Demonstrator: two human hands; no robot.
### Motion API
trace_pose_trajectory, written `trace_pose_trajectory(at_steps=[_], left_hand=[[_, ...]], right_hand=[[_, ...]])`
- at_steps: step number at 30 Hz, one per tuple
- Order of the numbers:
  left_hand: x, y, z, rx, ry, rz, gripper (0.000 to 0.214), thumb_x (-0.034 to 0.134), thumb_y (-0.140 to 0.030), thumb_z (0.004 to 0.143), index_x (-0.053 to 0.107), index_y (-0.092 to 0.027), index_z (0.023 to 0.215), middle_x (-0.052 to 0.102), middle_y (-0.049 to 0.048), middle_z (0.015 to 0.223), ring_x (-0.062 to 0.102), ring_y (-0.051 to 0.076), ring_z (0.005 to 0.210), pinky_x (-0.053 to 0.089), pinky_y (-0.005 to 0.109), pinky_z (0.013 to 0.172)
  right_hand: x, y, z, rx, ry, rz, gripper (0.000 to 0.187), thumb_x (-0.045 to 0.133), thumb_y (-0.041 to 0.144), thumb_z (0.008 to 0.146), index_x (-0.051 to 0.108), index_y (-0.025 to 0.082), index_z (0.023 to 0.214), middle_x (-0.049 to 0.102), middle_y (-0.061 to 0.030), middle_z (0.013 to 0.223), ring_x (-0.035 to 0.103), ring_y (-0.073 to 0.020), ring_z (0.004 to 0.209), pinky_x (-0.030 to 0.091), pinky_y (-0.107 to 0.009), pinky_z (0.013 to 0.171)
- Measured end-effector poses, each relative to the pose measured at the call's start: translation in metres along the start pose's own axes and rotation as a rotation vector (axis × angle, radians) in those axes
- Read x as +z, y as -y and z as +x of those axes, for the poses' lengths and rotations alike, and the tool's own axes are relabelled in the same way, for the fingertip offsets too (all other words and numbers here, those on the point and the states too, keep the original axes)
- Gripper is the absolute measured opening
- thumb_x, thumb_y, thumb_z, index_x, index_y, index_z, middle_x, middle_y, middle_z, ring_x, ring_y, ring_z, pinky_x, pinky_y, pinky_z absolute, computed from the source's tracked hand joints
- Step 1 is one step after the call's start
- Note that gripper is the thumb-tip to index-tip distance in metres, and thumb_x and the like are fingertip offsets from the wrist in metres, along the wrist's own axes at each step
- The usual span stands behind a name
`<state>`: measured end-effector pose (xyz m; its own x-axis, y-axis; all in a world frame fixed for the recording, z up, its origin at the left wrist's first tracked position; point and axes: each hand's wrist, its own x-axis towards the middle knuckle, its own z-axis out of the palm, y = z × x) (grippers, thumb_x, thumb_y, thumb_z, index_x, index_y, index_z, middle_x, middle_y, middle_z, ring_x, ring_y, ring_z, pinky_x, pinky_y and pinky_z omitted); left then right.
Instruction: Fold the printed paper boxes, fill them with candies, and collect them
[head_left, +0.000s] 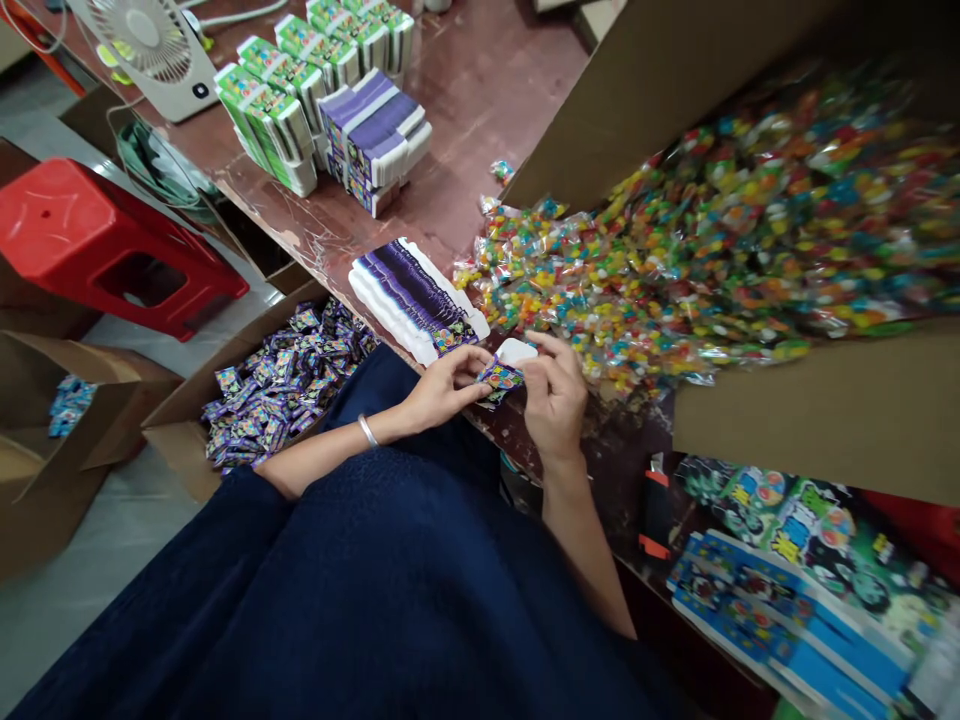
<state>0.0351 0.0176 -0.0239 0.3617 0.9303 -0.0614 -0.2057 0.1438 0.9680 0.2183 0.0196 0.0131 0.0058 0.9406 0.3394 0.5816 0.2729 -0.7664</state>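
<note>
Between both hands, at the table's front edge, is a small purple candy box [501,376] with a white flap standing up. My left hand [452,385] grips its left side with thumb and fingers. My right hand [553,392] pinches the box at its upper right, by the flap; the fingertips partly hide it. Just beyond lies a fanned row of flat purple cartons [416,295]. To the right, a heap of small clear bags of colourful candies [585,290] spills from a large cardboard box [667,80] lying open towards me.
Banded stacks of green cartons [262,115] and purple cartons [371,130] stand at the back, near a white fan [154,50]. Below left, a cardboard box [176,440] holds many filled purple boxes [281,385], beside a red stool [112,240]. Blue printed cartons [780,620] lie at lower right.
</note>
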Motion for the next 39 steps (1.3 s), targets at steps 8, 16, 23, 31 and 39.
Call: trace_pose_trajectory(at_steps=[8, 16, 23, 31, 39], left_hand=[[0.000, -0.006, 0.001, 0.003, 0.101, -0.037, 0.052, 0.078, -0.046, 0.090, 0.058, -0.023, 0.132, 0.061, 0.0023, 0.101, 0.052, 0.007, 0.070, 0.045, 0.020, 0.062], [0.001, -0.009, 0.006, -0.039, 0.072, -0.142, 0.058, 0.088, -0.046, 0.079, 0.055, -0.022, 0.120, 0.059, 0.0011, 0.098, 0.059, 0.011, 0.083, 0.052, 0.021, 0.071], [0.000, -0.013, 0.001, 0.003, 0.021, -0.023, 0.049, 0.081, -0.030, 0.085, 0.051, -0.022, 0.122, 0.059, 0.0016, 0.102, 0.062, 0.011, 0.085, 0.057, 0.022, 0.072], [-0.004, -0.018, -0.002, 0.127, 0.084, 0.166, 0.054, 0.068, -0.015, 0.089, 0.052, -0.022, 0.140, 0.062, 0.0071, 0.111, 0.065, 0.018, 0.103, 0.062, 0.029, 0.080], [-0.014, -0.016, -0.005, 0.011, 0.102, 0.088, 0.052, 0.073, -0.031, 0.092, 0.060, -0.023, 0.142, 0.066, 0.0058, 0.108, 0.057, 0.011, 0.079, 0.051, 0.022, 0.066]], right_hand=[[0.021, -0.004, -0.028, 0.260, -0.183, 0.318, 0.029, 0.077, 0.047, 0.088, 0.072, 0.023, 0.103, 0.078, -0.0056, 0.097, 0.076, -0.0210, 0.084, 0.063, -0.035, 0.078], [0.024, -0.002, -0.017, 0.201, -0.245, 0.422, 0.025, 0.078, 0.043, 0.088, 0.063, 0.024, 0.094, 0.076, -0.0041, 0.096, 0.076, -0.0201, 0.088, 0.061, -0.036, 0.082], [0.017, -0.002, -0.005, 0.244, -0.051, 0.491, 0.028, 0.080, 0.046, 0.086, 0.064, 0.023, 0.082, 0.072, -0.0013, 0.086, 0.070, -0.0178, 0.082, 0.058, -0.033, 0.080], [0.002, -0.007, 0.010, 0.415, 0.049, 0.480, 0.022, 0.084, 0.038, 0.076, 0.070, 0.022, 0.072, 0.070, 0.0008, 0.071, 0.064, -0.0168, 0.067, 0.054, -0.032, 0.068], [0.012, -0.003, -0.004, 0.241, 0.018, 0.365, 0.025, 0.075, 0.042, 0.089, 0.069, 0.023, 0.074, 0.075, -0.0034, 0.085, 0.070, -0.0202, 0.082, 0.057, -0.037, 0.078]])
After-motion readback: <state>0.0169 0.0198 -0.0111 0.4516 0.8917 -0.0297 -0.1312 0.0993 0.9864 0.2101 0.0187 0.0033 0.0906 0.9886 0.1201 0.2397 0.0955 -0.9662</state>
